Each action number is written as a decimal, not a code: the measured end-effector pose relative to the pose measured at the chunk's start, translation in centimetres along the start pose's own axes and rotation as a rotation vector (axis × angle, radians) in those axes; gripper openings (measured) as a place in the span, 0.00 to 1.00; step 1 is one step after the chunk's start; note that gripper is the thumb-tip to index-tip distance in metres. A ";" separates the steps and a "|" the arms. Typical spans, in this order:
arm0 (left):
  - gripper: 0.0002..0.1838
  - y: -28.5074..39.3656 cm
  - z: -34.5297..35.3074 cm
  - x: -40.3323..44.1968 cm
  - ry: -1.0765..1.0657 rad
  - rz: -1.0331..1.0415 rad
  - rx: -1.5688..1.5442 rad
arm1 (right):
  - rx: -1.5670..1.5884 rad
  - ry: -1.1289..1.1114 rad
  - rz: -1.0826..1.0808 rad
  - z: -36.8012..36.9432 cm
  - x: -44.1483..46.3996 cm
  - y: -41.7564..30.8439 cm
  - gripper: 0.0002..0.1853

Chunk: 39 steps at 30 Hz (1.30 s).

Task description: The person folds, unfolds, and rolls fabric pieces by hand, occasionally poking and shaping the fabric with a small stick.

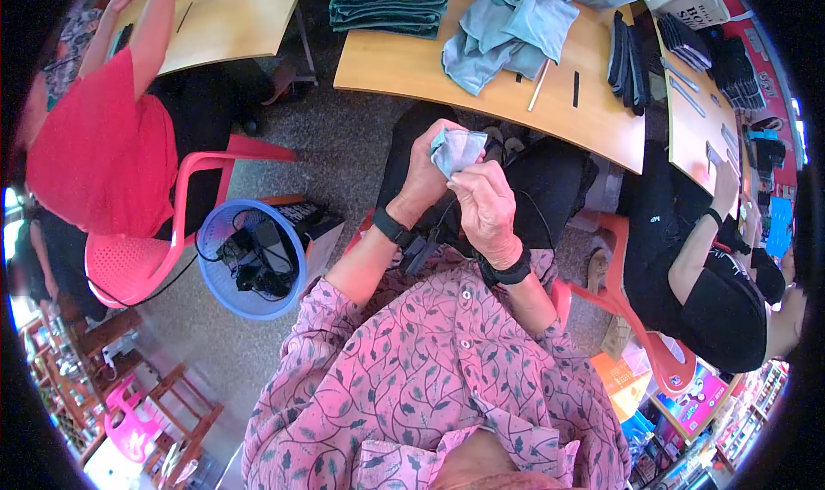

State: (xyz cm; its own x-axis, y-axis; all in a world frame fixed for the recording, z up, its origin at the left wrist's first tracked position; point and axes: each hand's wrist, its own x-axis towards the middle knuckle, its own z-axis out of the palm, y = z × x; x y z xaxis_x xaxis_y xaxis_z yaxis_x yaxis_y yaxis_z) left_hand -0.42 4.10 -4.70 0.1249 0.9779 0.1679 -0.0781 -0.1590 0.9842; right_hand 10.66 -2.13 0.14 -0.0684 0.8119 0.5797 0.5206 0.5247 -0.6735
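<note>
A small folded piece of light grey-blue cloth (pixel 457 150) is held up over my lap, in front of the table edge. My left hand (pixel 421 174) wraps round it from the left side. The fingers of my right hand (pixel 486 205) are pinched together at its lower right edge. Both wrists wear dark bands. Beyond my hands, a loose heap of similar grey-blue cloth (pixel 516 30) lies on the wooden table (pixel 395 64).
A stack of dark green cloth (pixel 388 4) and dark folded strips (pixel 629 64) lie on the table. At left are a blue basket of cables (pixel 225 271) and a person on a pink chair (pixel 129 271). Another person in black (pixel 687 292) sits at right.
</note>
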 end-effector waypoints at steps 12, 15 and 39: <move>0.09 0.1 0.7 -0.8 0.033 -0.178 -0.300 | 0.071 0.146 0.349 1.1 -0.3 -0.9 0.09; 0.09 -0.4 1.0 -0.8 0.043 -0.140 -0.139 | 0.043 0.184 0.359 1.1 -0.6 0.2 0.06; 0.09 1.4 1.4 -1.6 -0.313 -0.653 -0.658 | 0.348 0.284 0.690 -1.2 -1.8 5.7 0.07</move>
State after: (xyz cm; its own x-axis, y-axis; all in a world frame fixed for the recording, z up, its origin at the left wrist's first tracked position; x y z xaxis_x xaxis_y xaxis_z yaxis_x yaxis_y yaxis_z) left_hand 0.69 2.16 -3.47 0.5889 0.7513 -0.2978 -0.4249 0.6013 0.6767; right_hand 14.74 -0.96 -4.20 0.4131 0.9096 0.0456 0.0697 0.0184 -0.9974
